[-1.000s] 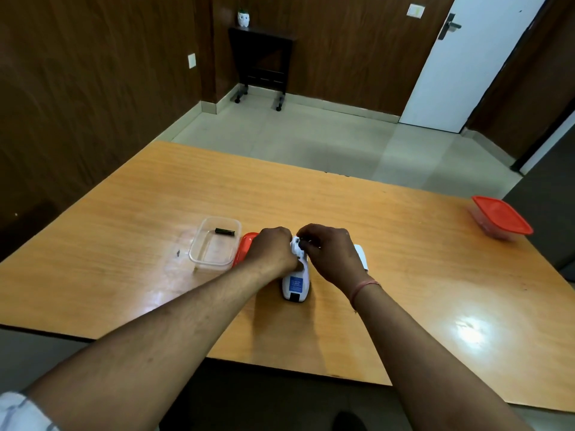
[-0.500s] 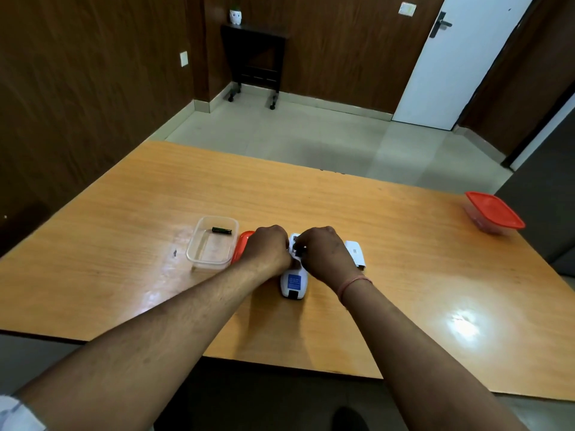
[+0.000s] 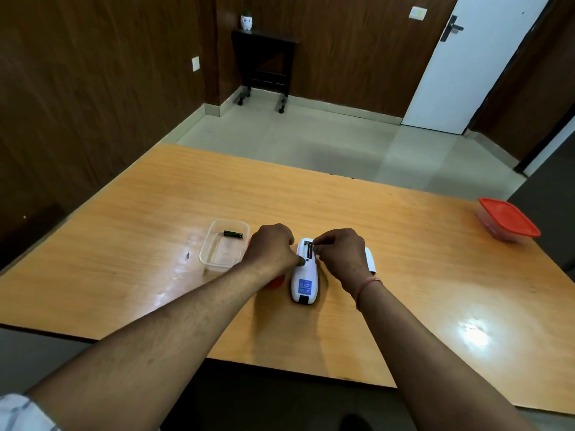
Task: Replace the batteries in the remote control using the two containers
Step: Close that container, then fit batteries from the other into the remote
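while the white remote control [image 3: 305,276] lay face down on the wooden desk [image 3: 404,244], its battery bay open at the far end, both hands met over it. seen from the head camera, the left hand [image 3: 272,248] was curled at the remote's left edge, a fingertip pressing on its back just below the bay. the right hand [image 3: 340,253] sat on the other side, its fingers [image 3: 319,244] pinched together at the bay where a dark battery [image 3: 309,248] lay lengthwise; whether they gripped it or only touched it could not be told. a thin red thread [image 3: 368,286] circled the right wrist. the white battery cover [image 3: 370,259] lay on the desk just right of that hand, partly hidden by it. left of the left hand stood an open clear container [image 3: 211,259] with one dark battery [image 3: 233,234] lying near its far wall. a red lid [image 3: 275,283] showed in part beneath the left wrist. well apart, near the desk's far right edge, sat a second container [image 3: 507,222] shut under a red lid.
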